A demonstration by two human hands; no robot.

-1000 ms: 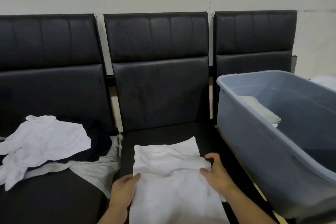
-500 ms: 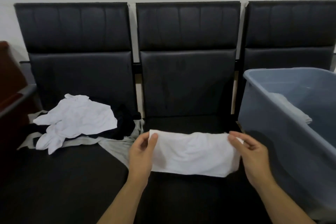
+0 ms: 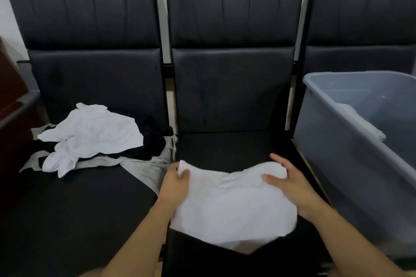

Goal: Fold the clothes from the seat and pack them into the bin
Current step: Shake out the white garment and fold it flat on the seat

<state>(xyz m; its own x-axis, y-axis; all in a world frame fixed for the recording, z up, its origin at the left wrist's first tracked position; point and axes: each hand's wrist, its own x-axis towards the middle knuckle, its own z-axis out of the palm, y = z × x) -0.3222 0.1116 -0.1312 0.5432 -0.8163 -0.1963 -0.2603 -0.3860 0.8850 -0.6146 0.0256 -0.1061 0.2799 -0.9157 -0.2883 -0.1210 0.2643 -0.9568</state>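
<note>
A white garment (image 3: 231,204) lies partly folded on the middle black seat (image 3: 225,148). My left hand (image 3: 175,183) grips its far left corner, and my right hand (image 3: 290,183) holds its far right corner with thumb and fingers around the cloth. The grey plastic bin (image 3: 337,132) stands on the right seat, with a folded pale cloth (image 3: 364,123) inside it. A loose pile of white, black and grey clothes (image 3: 94,139) rests on the left seat.
Three black padded seats with high backs stand in a row against a white wall. A dark reddish piece of furniture (image 3: 9,87) is at the far left edge. The bin's near wall is close to my right forearm.
The garment was lifted off the seat by its far edge, held up between both hands, and now comes down folded over toward me on the middle seat. The view shifted left.
</note>
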